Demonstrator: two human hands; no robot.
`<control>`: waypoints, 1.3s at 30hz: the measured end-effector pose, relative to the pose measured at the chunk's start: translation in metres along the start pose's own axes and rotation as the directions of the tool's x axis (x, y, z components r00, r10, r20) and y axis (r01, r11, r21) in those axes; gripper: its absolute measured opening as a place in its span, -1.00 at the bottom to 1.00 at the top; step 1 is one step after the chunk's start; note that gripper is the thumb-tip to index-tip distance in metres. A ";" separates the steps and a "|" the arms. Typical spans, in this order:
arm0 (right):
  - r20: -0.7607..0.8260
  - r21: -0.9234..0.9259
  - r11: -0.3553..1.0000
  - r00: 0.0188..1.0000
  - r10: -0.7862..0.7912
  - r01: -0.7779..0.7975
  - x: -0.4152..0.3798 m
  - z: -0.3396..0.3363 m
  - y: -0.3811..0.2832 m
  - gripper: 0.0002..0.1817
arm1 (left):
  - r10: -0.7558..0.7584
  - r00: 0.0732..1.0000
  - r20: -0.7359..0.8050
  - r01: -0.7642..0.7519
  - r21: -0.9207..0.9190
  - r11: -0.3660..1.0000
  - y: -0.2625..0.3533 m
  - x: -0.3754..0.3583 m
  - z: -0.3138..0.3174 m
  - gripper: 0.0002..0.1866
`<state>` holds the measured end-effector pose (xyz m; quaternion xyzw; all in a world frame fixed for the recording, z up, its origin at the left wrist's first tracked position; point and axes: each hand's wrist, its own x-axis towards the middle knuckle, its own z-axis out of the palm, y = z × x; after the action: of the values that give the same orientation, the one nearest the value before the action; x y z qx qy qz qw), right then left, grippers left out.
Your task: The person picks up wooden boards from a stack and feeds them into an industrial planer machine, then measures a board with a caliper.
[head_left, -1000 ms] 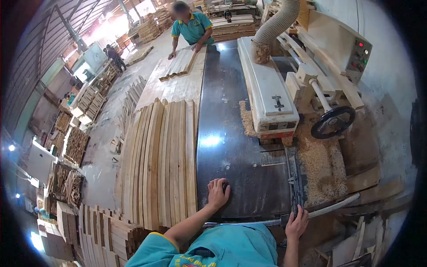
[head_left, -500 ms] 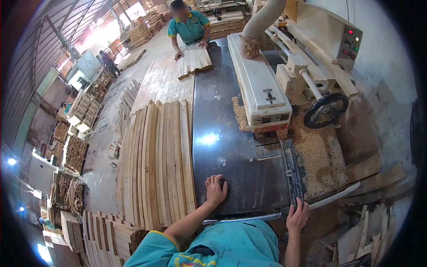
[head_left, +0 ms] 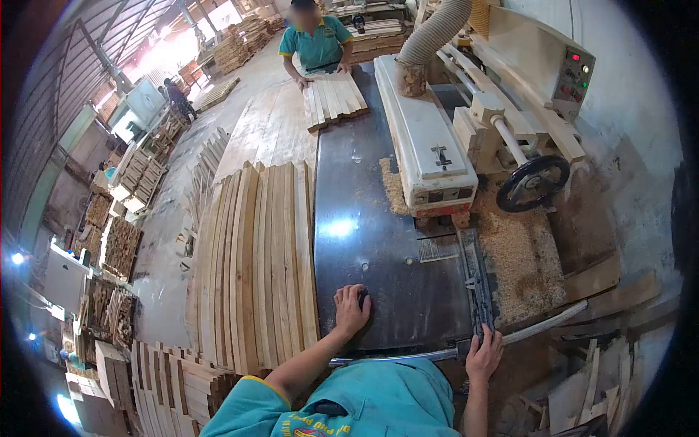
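Far boards (head_left: 336,101) have shifted partly onto the dark tabletop (head_left: 364,218); its near end, beside stacked timber (head_left: 258,269), bears the left hand (head_left: 352,312), fingers half curled; the right hand (head_left: 483,355) touches the black rail (head_left: 476,290), fingers together.

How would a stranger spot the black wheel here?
Find the dark table, then the long white housing along its right side. Just right of the housing's near end is the wheel. Unlike the pale, straight shaft beside it, it is black and round.
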<state>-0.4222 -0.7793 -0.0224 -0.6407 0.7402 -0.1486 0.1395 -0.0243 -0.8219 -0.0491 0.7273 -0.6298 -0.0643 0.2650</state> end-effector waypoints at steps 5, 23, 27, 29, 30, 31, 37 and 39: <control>-0.018 0.006 1.000 1.000 -0.005 0.006 0.000 0.006 0.004 -0.50 | 0.005 0.999 -0.044 -0.004 0.030 1.000 0.002 0.000 0.000 -0.57; -0.022 -0.027 1.000 1.000 -0.008 0.008 0.000 0.003 0.002 -0.49 | 0.011 0.998 -0.057 -0.010 0.017 1.000 0.003 0.001 0.001 -0.60; 0.008 -0.004 1.000 1.000 0.015 -0.015 0.002 0.000 0.000 -0.50 | 0.009 0.999 -0.035 -0.009 0.013 1.000 0.000 0.000 0.003 -0.61; 0.027 -0.016 0.999 0.999 0.039 -0.039 0.002 -0.001 -0.002 -0.50 | 0.015 0.999 -0.030 -0.015 0.015 1.000 0.000 -0.001 0.003 -0.60; 0.028 -0.017 0.999 0.999 0.041 -0.040 0.002 0.000 0.000 -0.50 | 0.006 1.000 -0.027 -0.005 0.021 1.000 0.002 0.000 0.001 -0.60; 0.022 -0.016 0.999 0.999 0.033 -0.033 0.002 0.003 0.001 -0.50 | -0.004 1.000 -0.025 0.004 0.027 1.000 0.004 0.000 0.000 -0.60; 0.009 -0.026 1.000 1.000 0.015 -0.015 0.002 0.002 0.001 -0.52 | 0.014 0.999 -0.044 -0.013 0.026 1.000 0.004 0.001 0.001 -0.60; -0.009 -0.039 0.999 1.000 -0.003 0.003 0.001 0.002 0.001 -0.52 | 0.012 0.999 -0.040 -0.011 0.026 1.000 0.003 0.000 0.002 -0.60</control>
<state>-0.4227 -0.7805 -0.0251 -0.6437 0.7427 -0.1372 0.1232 -0.0277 -0.8230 -0.0489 0.7281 -0.6294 -0.0400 0.2687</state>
